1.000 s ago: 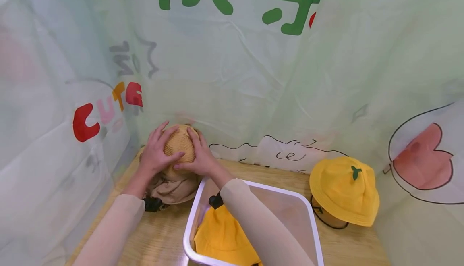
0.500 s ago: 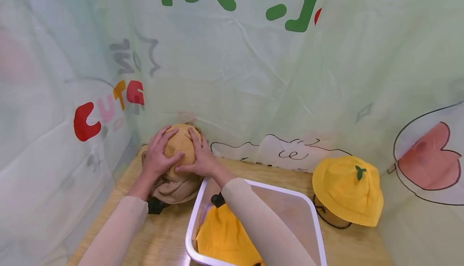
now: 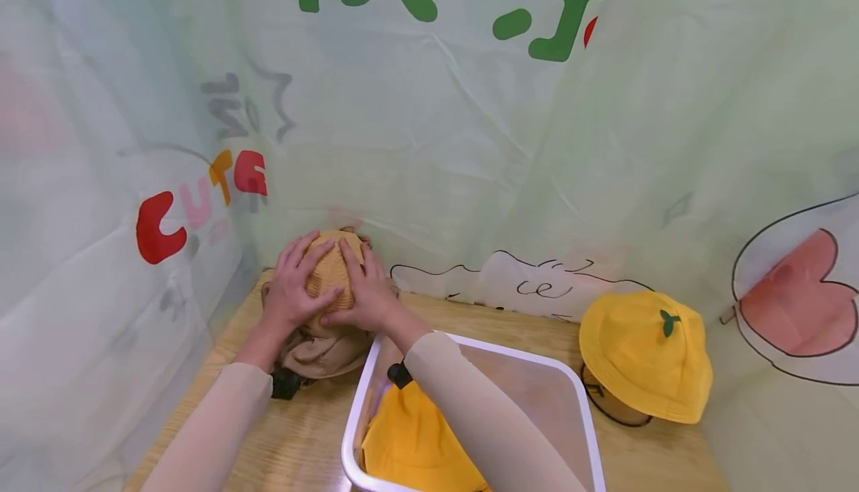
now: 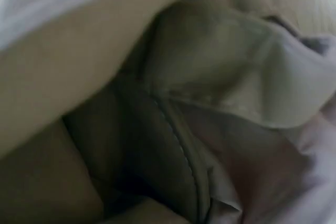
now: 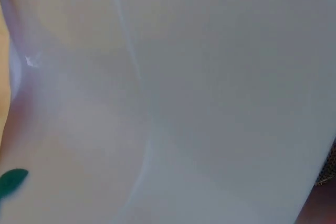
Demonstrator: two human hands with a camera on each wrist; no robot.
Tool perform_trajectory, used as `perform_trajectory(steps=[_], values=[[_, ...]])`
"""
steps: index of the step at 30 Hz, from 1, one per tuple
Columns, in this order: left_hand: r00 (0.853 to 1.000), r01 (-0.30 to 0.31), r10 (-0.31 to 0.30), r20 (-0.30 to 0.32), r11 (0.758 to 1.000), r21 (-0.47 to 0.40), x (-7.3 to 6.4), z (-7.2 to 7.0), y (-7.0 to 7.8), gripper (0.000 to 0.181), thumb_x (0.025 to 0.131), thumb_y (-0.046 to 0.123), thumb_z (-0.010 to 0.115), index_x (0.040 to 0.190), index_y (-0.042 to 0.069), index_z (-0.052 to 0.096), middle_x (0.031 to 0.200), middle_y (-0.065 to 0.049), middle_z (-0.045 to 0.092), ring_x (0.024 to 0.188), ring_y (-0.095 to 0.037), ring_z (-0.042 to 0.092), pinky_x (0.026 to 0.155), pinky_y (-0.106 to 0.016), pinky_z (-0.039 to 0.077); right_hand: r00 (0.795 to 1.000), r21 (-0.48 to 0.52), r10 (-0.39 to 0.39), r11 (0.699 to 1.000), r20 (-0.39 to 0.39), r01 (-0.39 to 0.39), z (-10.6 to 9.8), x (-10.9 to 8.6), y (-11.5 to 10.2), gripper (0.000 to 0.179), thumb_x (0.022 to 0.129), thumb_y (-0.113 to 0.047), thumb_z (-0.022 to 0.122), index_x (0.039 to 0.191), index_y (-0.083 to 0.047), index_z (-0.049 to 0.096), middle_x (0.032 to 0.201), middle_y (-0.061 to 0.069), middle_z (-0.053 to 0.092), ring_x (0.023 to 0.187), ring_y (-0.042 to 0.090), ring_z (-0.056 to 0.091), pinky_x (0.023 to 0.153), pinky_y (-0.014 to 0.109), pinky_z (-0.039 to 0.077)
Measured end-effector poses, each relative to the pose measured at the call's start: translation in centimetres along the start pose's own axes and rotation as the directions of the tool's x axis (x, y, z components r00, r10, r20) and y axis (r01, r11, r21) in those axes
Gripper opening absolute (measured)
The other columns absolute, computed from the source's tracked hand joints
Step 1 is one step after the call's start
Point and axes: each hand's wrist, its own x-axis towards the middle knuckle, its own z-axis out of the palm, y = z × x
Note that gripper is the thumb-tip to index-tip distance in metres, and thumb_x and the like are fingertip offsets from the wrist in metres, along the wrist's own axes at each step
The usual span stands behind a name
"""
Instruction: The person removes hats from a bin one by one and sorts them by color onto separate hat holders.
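Observation:
At the back left of the table, a tan woven hat (image 3: 333, 268) shows its rounded crown between my two hands. My left hand (image 3: 290, 291) grips it from the left, fingers spread over the side and thumb across the front. From the right, my right hand (image 3: 372, 294) holds the other side, its thumb tip close to the left thumb. Crumpled beige fabric (image 3: 322, 354) hangs below the crown; folds of tan cloth (image 4: 220, 66) fill the left wrist view. Neither hand shows in the wrist views.
A white-rimmed bin (image 3: 517, 352) stands under my right forearm with yellow cloth (image 3: 412, 440) inside. At the right, a yellow hat (image 3: 640, 350) with a green sprout sits on a brown stand (image 3: 607, 402). A printed curtain (image 3: 429, 142) encloses the wooden table (image 3: 302, 432).
Both hands stay around the tan hat. The right fingers have shifted slightly left across the crown; the head view has moved a little.

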Motion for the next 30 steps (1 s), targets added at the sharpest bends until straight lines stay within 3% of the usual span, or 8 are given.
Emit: perform_trajectory(steps=[6,10,13,18,22,26,30], values=[[0.998,0.034,-0.033,0.046,0.999,-0.027,0.6,-0.2,0.7,0.075,0.082,0.062,0.068,0.146,0.027,0.051,0.158,-0.01,0.038,0.142,-0.047,0.031,0.109,-0.07,0.026,0.999,0.011,0.022,1.0,-0.025,-0.022,-0.4,-0.2,0.3,0.131,0.072,-0.064,0.079,0.157,-0.037,-0.016,0.166,0.02,-0.002,0.152,0.04,0.008,0.115,0.058,0.03],[0.989,0.122,-0.12,0.084,0.992,-0.015,1.2,-1.2,1.5,0.076,0.08,0.052,0.074,0.148,0.03,0.048,0.162,-0.008,0.03,0.145,-0.048,0.026,0.106,-0.072,0.028,0.999,0.112,0.027,0.993,-0.039,-0.023,-1.3,-0.2,-0.4,0.129,0.072,-0.061,0.082,0.159,-0.037,-0.01,0.167,0.018,-0.002,0.152,0.038,0.01,0.113,0.058,0.034],[0.981,0.17,-0.168,0.095,0.985,-0.008,1.2,-1.3,1.8,0.075,0.082,0.049,0.074,0.149,0.031,0.046,0.162,-0.009,0.031,0.143,-0.047,0.028,0.105,-0.071,0.029,0.999,0.138,0.037,0.99,-0.02,-0.034,-1.6,-0.4,-0.7,0.126,0.074,-0.059,0.081,0.16,-0.035,-0.007,0.167,0.016,-0.002,0.153,0.036,0.009,0.114,0.056,0.033],[0.979,0.188,-0.186,0.083,0.982,-0.019,0.6,-0.5,1.8,0.073,0.084,0.047,0.074,0.149,0.03,0.046,0.157,-0.01,0.038,0.141,-0.044,0.033,0.106,-0.068,0.028,0.998,0.126,0.05,0.991,0.046,-0.056,-1.4,-0.8,0.1,0.125,0.075,-0.058,0.081,0.158,-0.039,-0.011,0.168,0.012,-0.001,0.154,0.033,0.007,0.115,0.056,0.032],[0.979,0.19,-0.188,0.079,0.982,-0.016,0.6,-0.4,2.0,0.072,0.083,0.045,0.074,0.148,0.028,0.048,0.157,-0.011,0.038,0.141,-0.043,0.033,0.107,-0.067,0.028,0.997,0.174,0.034,0.984,0.066,-0.045,-1.8,-1.0,0.5,0.124,0.076,-0.055,0.081,0.159,-0.039,-0.01,0.168,0.012,-0.002,0.154,0.033,0.008,0.115,0.055,0.032],[0.978,0.196,-0.199,0.067,0.979,0.047,1.1,-1.1,3.5,0.068,0.083,0.047,0.074,0.144,0.026,0.052,0.155,-0.014,0.04,0.142,-0.048,0.03,0.107,-0.074,0.02,0.999,0.236,0.032,0.971,0.037,-0.039,-2.9,-1.8,0.7,0.116,0.08,-0.048,0.081,0.161,-0.033,-0.001,0.167,0.015,0.006,0.149,0.036,0.024,0.113,0.053,0.035],[0.982,0.187,-0.189,0.012,0.98,0.064,0.9,-2.4,6.3,0.058,0.086,0.044,0.073,0.138,0.02,0.059,0.152,-0.016,0.044,0.142,-0.05,0.028,0.103,-0.082,0.013,1.0,0.274,0.026,0.962,-0.013,-0.022,-4.4,-3.5,0.7,0.097,0.087,-0.046,0.075,0.161,-0.025,0.016,0.165,0.012,0.021,0.147,0.035,0.031,0.114,0.053,0.034]])
